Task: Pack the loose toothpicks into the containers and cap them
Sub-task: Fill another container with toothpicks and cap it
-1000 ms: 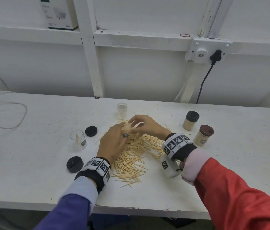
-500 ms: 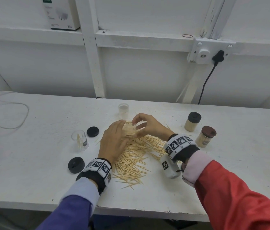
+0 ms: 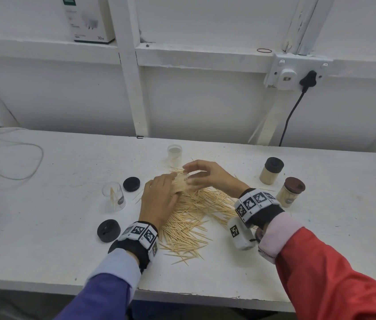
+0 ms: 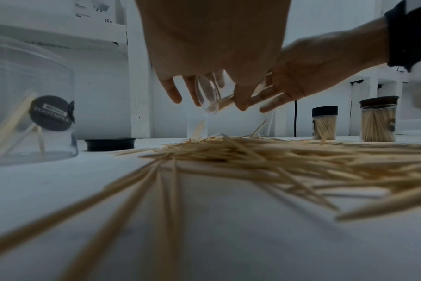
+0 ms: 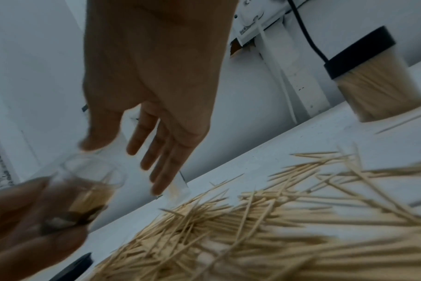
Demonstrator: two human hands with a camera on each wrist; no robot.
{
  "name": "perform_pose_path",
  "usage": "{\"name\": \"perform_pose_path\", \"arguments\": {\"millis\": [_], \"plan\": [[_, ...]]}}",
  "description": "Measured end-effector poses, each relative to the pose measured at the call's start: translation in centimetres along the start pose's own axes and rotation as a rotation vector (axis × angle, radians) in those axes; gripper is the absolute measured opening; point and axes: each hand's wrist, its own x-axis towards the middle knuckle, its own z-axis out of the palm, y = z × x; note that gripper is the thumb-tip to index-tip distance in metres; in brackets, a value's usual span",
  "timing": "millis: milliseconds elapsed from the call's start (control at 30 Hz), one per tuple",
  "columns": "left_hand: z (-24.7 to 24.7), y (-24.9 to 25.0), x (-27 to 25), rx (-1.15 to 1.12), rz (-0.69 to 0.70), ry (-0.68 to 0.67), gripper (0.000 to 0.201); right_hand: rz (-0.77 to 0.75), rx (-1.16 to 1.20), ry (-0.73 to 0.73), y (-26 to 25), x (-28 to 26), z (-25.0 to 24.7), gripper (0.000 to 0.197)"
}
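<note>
Loose toothpicks (image 3: 194,215) lie in a wide heap at the middle of the white table (image 3: 43,239). Above the heap's far end my left hand (image 3: 159,195) grips a small clear container (image 3: 181,181), tilted and partly filled with toothpicks. In the left wrist view the container (image 4: 208,97) sits between thumb and fingers. My right hand (image 3: 196,174) hovers at its mouth with the fingers spread. The right wrist view shows those fingers (image 5: 156,161) straight and holding nothing, the thumb close to the container's rim (image 5: 91,176).
A clear container (image 3: 113,197) with a few toothpicks stands left of the heap, another (image 3: 174,152) behind it. Two black caps (image 3: 131,184) (image 3: 108,230) lie at the left. Two filled, capped containers (image 3: 271,170) (image 3: 291,191) stand at the right. Cables (image 3: 20,158) lie far left.
My right hand, pinched at the container's mouth a second ago, has spread its fingers. The left hand keeps the container in nearly the same place.
</note>
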Motion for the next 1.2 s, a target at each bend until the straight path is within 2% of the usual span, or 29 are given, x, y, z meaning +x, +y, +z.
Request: {"name": "perform_pose_path", "arguments": {"millis": [67, 133, 167, 200, 300, 400, 500, 533, 633, 700, 833, 1000, 1133, 1200], "plan": [[0.0, -0.1, 0.0, -0.022, -0.045, 0.008, 0.047, 0.001, -0.063, 0.134, 0.3, 0.7, -1.0, 0.033], [0.1, -0.2, -0.1, -0.022, -0.07, -0.005, 0.047, 0.04, -0.235, 0.295, 1.0, 1.8, -2.3, 0.029], [0.1, -0.2, -0.1, -0.019, -0.076, -0.018, 0.048, 0.092, -0.356, 0.328, 1.4, 2.5, -2.8, 0.031], [0.1, -0.2, -0.1, -0.016, -0.08, -0.029, 0.048, 0.16, -0.491, 0.31, 1.9, 3.2, -3.2, 0.035], [0.1, -0.2, -0.1, -0.016, -0.09, -0.043, 0.048, 0.323, -0.783, 0.13, 2.5, 4.6, -3.2, 0.058], [0.2, -0.3, -0.1, -0.019, -0.091, -0.035, 0.047, 0.334, -0.839, -0.019, 2.1, 5.9, -1.8, 0.071], [0.2, -0.4, -0.1, -0.006, -0.093, -0.035, 0.047, 0.314, -0.978, -0.129, 2.1, 6.7, 0.2, 0.046], [0.2, -0.5, -0.1, 0.0, -0.092, -0.037, 0.047, 0.279, -1.05, -0.141, 2.4, 6.9, 0.7, 0.043], [0.3, -0.5, -0.1, 0.009, -0.09, -0.043, 0.048, 0.176, -1.135, -0.155, 2.5, 6.2, 1.4, 0.054], [0.2, -0.4, -0.1, 0.004, -0.09, -0.05, 0.048, 0.156, -1.162, -0.152, 2.7, 5.8, 1.4, 0.054], [0.2, -0.4, -0.1, 0.004, -0.084, -0.048, 0.048, 0.152, -1.119, -0.153, 2.8, 5.0, 1.1, 0.033], [0.2, -0.4, -0.1, -0.006, -0.094, -0.059, 0.048, 0.16, -1.174, -0.15, 2.5, 3.8, 1.0, 0.032], [0.1, -0.3, -0.1, -0.01, -0.1, -0.061, 0.048, 0.171, -1.251, -0.174, 2.7, 3.4, 1.2, 0.016], [0.1, -0.4, -0.1, -0.015, -0.097, -0.059, 0.048, 0.172, -1.236, -0.177, 2.9, 3.1, 1.1, 0.014]]}}
